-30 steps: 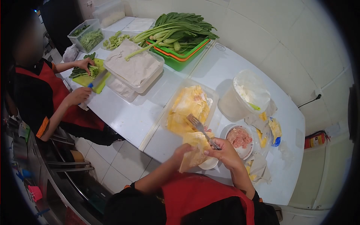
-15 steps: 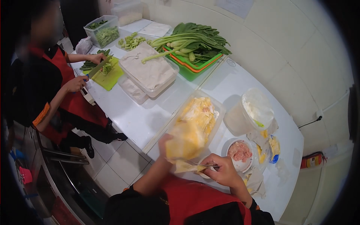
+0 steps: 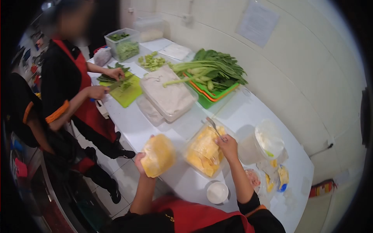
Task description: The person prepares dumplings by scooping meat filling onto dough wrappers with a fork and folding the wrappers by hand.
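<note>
My left hand point(image 3: 140, 162) grips the edge of a stack of yellow wrapper sheets point(image 3: 159, 157), held up left of the plastic container, near the table's front edge. Fingers of my right hand point(image 3: 227, 146) are closed around a fork point(image 3: 212, 125), its head pointing up and away from me. That hand is over the right side of the clear container point(image 3: 222, 167), where yellow wrapper-like pieces point(image 3: 206, 153) lie. Close to my body stands a white cup point(image 3: 217, 192). Minced meat point(image 3: 253, 178) in a bowl is partly hidden by my right forearm.
A co-worker cuts greens with a knife on a yellow-green board point(image 3: 130, 93); another person stands behind. Cloth-covered boxes point(image 3: 167, 91) and leafy greens point(image 3: 221, 70) in green and orange baskets point(image 3: 208, 100) stand farther back. At right are a white tub point(image 3: 248, 149) and opened packaging point(image 3: 283, 174).
My left hand has moved left with the yellow stack, away from the container. My right hand has moved up over the container with the fork. The white cup is now uncovered.
</note>
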Action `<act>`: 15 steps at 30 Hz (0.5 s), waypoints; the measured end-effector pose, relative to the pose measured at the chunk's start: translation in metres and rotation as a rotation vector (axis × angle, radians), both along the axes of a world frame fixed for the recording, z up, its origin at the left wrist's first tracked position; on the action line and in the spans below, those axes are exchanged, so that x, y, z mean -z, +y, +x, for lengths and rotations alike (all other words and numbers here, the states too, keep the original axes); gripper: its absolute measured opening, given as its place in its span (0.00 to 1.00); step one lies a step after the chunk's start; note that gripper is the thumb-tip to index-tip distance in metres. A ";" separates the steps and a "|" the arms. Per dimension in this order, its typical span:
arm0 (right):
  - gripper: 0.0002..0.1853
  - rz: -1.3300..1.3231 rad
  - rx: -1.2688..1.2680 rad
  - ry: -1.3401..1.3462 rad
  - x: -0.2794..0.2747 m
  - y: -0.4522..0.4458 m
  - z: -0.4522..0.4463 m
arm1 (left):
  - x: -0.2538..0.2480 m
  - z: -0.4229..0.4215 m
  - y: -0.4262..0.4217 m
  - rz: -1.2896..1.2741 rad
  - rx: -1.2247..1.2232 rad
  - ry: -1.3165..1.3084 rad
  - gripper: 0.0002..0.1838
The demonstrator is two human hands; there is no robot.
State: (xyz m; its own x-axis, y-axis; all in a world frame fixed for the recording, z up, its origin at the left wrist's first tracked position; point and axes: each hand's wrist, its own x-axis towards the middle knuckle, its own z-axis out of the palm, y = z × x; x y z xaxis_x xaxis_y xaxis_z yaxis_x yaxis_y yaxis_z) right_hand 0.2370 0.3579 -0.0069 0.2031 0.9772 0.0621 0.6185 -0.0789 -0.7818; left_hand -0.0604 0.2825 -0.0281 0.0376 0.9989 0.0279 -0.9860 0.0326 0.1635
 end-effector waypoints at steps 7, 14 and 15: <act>0.06 0.121 -0.037 0.199 0.000 -0.004 0.013 | 0.072 0.017 0.011 0.097 0.296 -0.394 0.30; 0.08 -0.049 0.112 0.524 -0.009 -0.046 0.050 | 0.069 0.059 0.001 0.000 0.532 -0.417 0.30; 0.11 -0.024 0.091 0.587 -0.008 -0.061 0.061 | 0.050 0.058 0.000 0.001 0.502 -0.385 0.31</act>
State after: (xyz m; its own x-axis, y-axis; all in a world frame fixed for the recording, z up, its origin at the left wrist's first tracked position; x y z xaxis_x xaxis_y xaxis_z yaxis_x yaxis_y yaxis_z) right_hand 0.2985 0.2970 0.0011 0.2794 0.9541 -0.1079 0.0737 -0.1333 -0.9883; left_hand -0.0022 0.2830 -0.0784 0.4885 0.8622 0.1342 -0.8388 0.5064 -0.2001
